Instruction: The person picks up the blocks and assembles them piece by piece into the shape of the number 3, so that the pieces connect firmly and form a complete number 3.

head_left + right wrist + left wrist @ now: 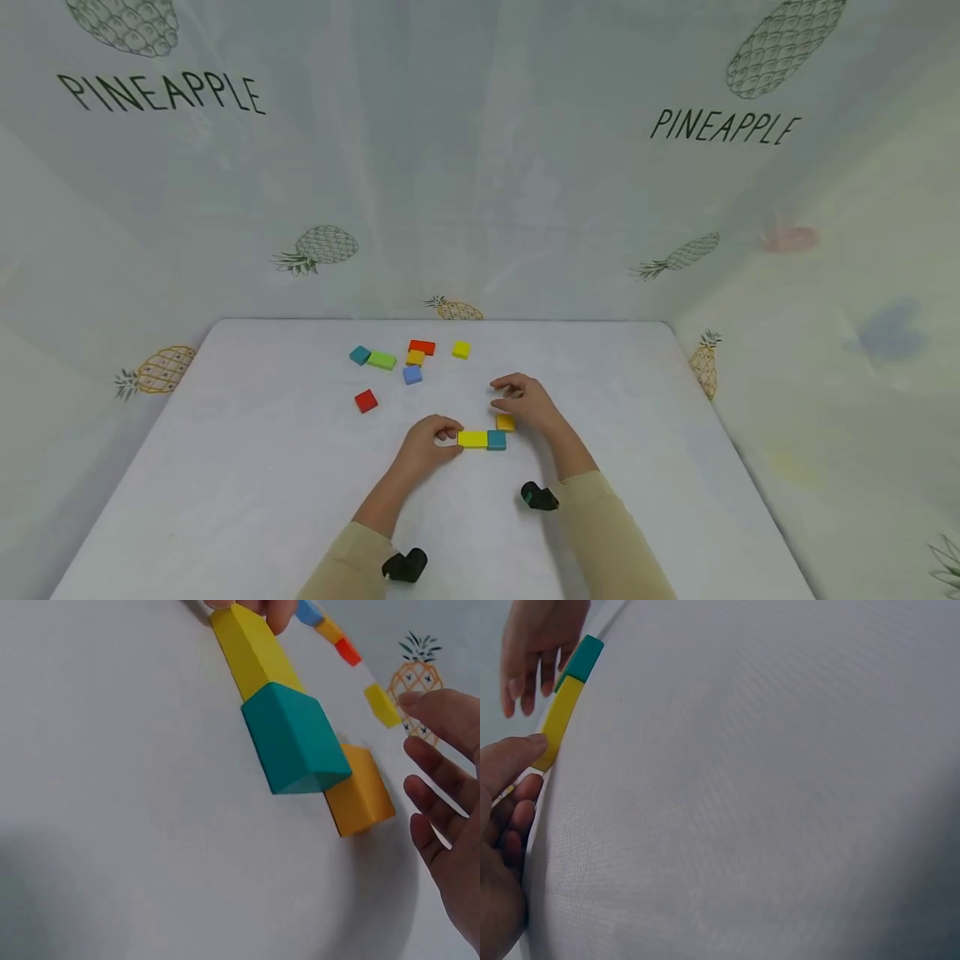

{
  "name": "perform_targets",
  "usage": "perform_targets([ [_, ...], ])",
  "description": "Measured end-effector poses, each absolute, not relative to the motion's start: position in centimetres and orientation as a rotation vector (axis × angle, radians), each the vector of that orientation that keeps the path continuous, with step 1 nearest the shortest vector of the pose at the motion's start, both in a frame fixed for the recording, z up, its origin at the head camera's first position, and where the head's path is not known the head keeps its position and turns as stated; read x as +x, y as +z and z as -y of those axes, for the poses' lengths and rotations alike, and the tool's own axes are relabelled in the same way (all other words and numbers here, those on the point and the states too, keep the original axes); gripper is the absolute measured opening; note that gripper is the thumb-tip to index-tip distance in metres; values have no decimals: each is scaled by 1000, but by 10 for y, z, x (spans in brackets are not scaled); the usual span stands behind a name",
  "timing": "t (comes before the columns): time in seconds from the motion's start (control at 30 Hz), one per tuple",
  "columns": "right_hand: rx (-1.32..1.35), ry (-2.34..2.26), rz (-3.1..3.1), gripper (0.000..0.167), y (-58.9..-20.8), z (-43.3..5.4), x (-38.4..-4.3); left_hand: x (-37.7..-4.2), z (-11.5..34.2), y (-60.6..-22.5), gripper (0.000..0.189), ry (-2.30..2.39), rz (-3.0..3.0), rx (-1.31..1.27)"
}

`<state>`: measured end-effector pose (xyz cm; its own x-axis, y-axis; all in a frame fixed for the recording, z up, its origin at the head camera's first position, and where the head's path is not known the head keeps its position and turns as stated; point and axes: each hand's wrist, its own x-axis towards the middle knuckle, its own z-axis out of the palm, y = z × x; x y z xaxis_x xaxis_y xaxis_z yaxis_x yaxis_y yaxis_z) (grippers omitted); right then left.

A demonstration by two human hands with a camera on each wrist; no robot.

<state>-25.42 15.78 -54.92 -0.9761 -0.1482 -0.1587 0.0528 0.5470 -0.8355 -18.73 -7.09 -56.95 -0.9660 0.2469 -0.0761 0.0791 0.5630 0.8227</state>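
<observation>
My left hand [424, 446] pinches the left end of a long yellow block [472, 439] between thumb and fingers. End to end with it, on the right, sits a teal block [497, 440]. An orange block [506, 422] lies just behind the teal one, at its far right corner in the right wrist view. My right hand [525, 402] is beyond the orange block, fingers apart and slightly bent, with nothing between them. In the left wrist view, the thumb [517, 757] lies against the near end of the yellow block.
Farther back on the white table [262, 467] lie a red block [366, 401], a blue block [412, 375], a small orange block [415, 357], a long red block [422, 347], a green block [382, 360], another teal block [360, 355] and a small yellow block [461, 350]. A pineapple-print curtain hangs behind.
</observation>
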Motion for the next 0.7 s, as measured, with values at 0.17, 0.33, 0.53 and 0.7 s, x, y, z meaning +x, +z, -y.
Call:
perform_targets([
  [0.17, -86, -1358, -2600, 28, -543, -143, -274, -189, 70, -570, 29, 1337, -2616, 276],
  [0.33, -130, -1341, -2618, 29, -536, -132, -290, -189, 69, -569, 29, 1330, -2610, 280],
  [0.53, -183, -1290, -2643, 30, -535, -122, -308, -187, 68, -568, 30, 1335, -2598, 273],
  [0.7, -315, -1211, -2692, 30, -536, -114, -320, -186, 71, -569, 31, 1312, -2617, 263],
])
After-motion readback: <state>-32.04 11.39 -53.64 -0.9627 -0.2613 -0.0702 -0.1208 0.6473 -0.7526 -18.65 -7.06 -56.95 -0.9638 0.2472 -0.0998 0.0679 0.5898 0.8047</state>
